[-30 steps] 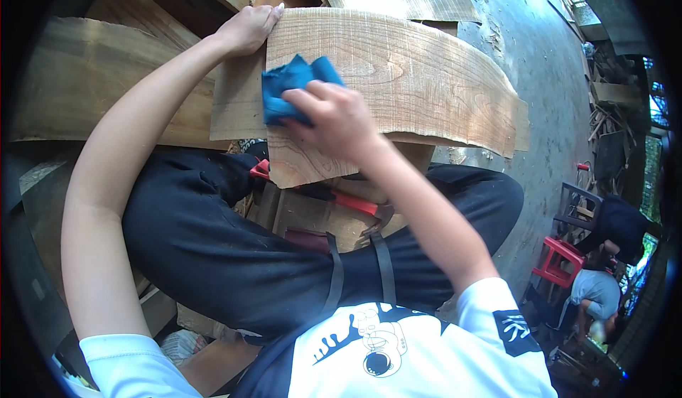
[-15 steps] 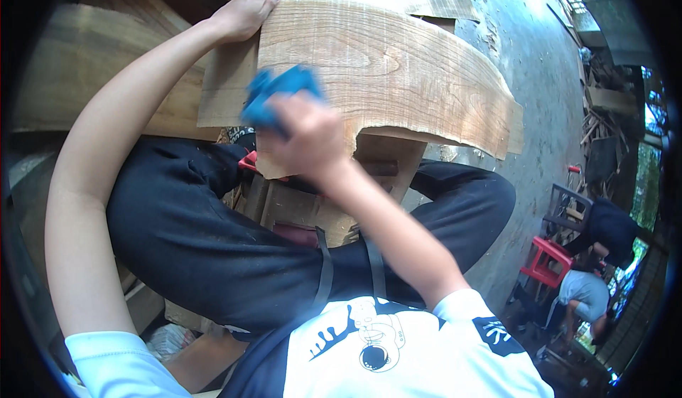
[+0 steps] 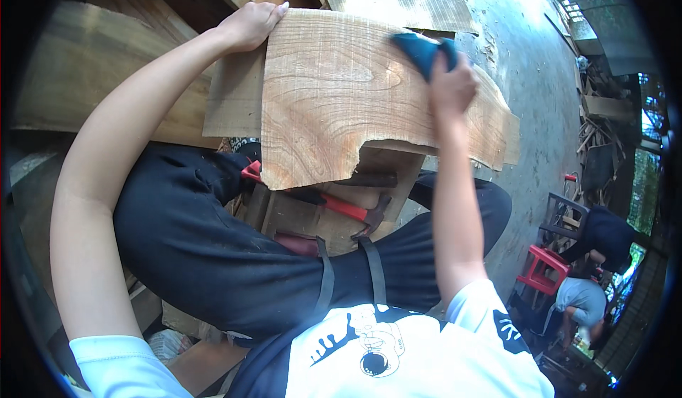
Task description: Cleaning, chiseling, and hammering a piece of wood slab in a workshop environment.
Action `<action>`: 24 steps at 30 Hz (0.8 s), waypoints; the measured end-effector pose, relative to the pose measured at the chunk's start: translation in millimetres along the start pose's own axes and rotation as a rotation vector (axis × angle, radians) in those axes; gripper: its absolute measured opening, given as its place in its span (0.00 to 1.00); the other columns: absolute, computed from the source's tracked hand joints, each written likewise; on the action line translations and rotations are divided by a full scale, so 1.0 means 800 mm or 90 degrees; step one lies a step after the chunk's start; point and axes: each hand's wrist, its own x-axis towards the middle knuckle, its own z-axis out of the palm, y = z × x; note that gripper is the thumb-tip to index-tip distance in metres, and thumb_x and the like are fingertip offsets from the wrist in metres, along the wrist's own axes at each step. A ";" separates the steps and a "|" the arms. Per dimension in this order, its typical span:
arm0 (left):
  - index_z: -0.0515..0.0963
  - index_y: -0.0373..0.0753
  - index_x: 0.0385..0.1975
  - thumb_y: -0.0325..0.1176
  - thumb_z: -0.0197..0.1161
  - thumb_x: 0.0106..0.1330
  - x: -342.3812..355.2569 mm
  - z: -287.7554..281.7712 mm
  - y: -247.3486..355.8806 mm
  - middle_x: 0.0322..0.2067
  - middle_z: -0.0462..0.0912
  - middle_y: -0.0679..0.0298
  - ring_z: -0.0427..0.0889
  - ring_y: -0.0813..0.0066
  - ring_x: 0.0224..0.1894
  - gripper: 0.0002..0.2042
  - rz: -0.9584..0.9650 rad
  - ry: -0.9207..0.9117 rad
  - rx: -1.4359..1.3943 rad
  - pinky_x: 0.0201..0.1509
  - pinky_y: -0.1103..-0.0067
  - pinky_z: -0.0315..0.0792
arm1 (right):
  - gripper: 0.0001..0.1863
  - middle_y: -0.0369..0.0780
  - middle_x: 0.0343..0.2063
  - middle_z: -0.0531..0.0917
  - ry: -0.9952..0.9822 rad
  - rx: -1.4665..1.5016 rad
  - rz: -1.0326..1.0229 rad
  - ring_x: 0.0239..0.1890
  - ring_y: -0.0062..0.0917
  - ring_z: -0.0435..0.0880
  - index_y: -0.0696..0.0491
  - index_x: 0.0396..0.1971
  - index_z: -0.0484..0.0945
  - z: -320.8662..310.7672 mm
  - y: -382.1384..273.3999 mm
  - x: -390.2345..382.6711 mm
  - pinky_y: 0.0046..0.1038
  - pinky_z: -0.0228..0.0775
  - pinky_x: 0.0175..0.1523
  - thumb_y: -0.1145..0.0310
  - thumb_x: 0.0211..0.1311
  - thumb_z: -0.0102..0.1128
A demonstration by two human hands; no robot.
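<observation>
The person sits with legs spread in dark trousers, bent over a pale wooden board with curving grain. The board lies across the space in front of the knees, on top of another plank that shows past its left end and again past its right. Its near edge has a ragged notch, and its far edge slopes down toward the right.

The left hand reaches out to the board's upper left corner; its grip is closed around that corner, fingertips at the edge. The right hand has its grip closed on a bunched blue cloth, at the board's far edge, right of the middle. The cloth looks slightly blurred, and I can't tell how much of it presses on the wood.

Below the notch, between the legs, lies a hammer with a red and black handle, its head toward the right. More wooden planks spread out at the left. Over on the right, beyond the grey floor, a red stool stands near another person, who is bending over.
</observation>
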 end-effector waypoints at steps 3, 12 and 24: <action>0.81 0.29 0.49 0.54 0.36 0.85 -0.005 -0.006 -0.001 0.47 0.85 0.39 0.83 0.39 0.54 0.32 -0.033 -0.008 -0.026 0.62 0.59 0.74 | 0.16 0.47 0.34 0.87 -0.047 0.207 -0.131 0.37 0.44 0.88 0.53 0.40 0.84 0.024 -0.111 -0.078 0.46 0.79 0.45 0.55 0.71 0.65; 0.80 0.30 0.43 0.54 0.34 0.85 -0.006 -0.004 -0.026 0.47 0.84 0.36 0.81 0.35 0.53 0.32 0.002 -0.020 -0.002 0.61 0.54 0.74 | 0.17 0.43 0.35 0.83 -0.213 0.255 -0.361 0.39 0.40 0.85 0.51 0.43 0.80 -0.004 -0.172 -0.164 0.41 0.80 0.45 0.72 0.52 0.73; 0.82 0.33 0.43 0.50 0.38 0.85 -0.004 -0.028 -0.009 0.46 0.85 0.41 0.83 0.40 0.51 0.28 0.005 -0.066 0.066 0.60 0.57 0.75 | 0.14 0.51 0.38 0.86 0.079 -0.059 -0.041 0.43 0.50 0.85 0.55 0.41 0.82 0.056 -0.038 0.018 0.48 0.76 0.51 0.58 0.68 0.64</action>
